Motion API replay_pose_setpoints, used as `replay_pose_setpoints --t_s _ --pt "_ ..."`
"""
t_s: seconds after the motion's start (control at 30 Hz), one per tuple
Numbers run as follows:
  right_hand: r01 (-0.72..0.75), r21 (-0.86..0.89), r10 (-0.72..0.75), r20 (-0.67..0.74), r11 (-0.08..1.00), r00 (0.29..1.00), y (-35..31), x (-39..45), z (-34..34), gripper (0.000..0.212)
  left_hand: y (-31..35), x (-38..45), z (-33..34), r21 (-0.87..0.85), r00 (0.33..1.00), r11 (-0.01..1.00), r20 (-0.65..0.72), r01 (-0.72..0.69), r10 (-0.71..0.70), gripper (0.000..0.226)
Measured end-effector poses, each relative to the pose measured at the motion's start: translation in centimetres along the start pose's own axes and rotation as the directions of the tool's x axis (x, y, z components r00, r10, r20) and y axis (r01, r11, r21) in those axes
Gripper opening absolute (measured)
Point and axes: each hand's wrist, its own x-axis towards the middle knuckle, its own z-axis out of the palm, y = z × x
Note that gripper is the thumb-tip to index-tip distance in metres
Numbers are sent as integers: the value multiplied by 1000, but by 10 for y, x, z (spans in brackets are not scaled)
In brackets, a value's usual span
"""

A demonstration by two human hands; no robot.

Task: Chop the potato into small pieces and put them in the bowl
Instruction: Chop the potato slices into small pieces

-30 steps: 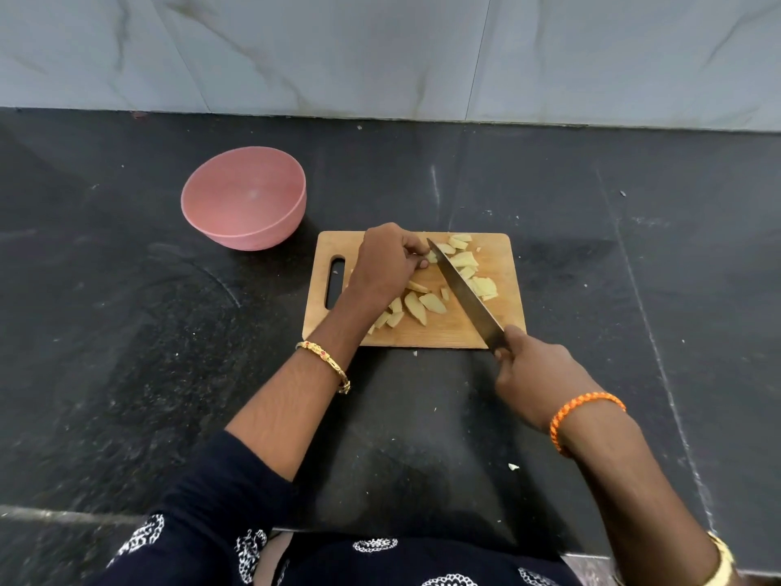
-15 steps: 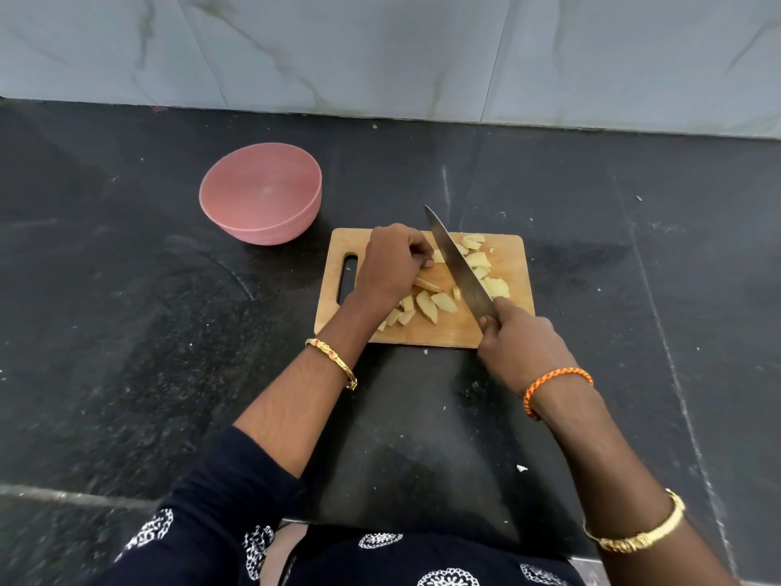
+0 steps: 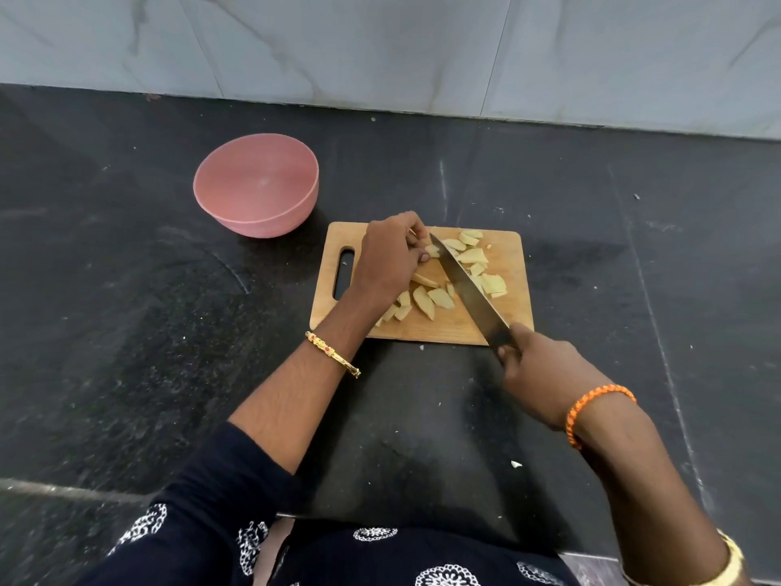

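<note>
Mid-chop on the cutting board [image 3: 505, 327]. Left hand [image 3: 391, 258] curled over a potato piece [image 3: 432, 250], fingertips just beside the knife [image 3: 467, 289] blade, seemingly touching. Right hand [image 3: 545, 374] clenched round the handle. Blade running diagonally from near right to far left. Bowl [image 3: 255, 184] empty, beyond the board's far left.

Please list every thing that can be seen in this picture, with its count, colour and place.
bowl: one, pink, on counter left of board
board: one, wooden, centre of counter
potato pieces: many, pale yellow, on board
knife: one, dark blade, across board
counter: one, black
wall: grey marble, behind
bangles: gold, both arms
thread band: one, orange, right wrist
left hand: on board, holding potato
right hand: grips knife
</note>
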Motion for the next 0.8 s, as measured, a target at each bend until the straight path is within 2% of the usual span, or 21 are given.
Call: replay_pose_setpoints --t_s 0.13,0.2,0.3,0.57,0.7,0.8 --pt "24 95 -16 -84 995 996 5 -8 -1 19 0 -2 -2 6 1000 1000 -4 3 -3 26" --pt "52 91 -38 -151 994 988 -1 -4 1 12 1 -3 -2 5 1000 1000 -6 13 -13 28" --pt "87 53 -75 -199 995 977 -14 7 4 14 2 -1 -2 8 999 999 -13 33 -33 31" --pt "90 9 -89 -124 996 988 -27 23 1 17 0 4 -5 -2 999 999 -9 49 -49 35" --pt "48 20 -47 -45 999 998 -24 22 -1 30 0 3 -5 0 998 998 -27 58 -58 40" --pt "35 5 -34 -29 999 999 -19 15 -1 26 4 2 -8 -5 997 998 -23 69 -69 38"
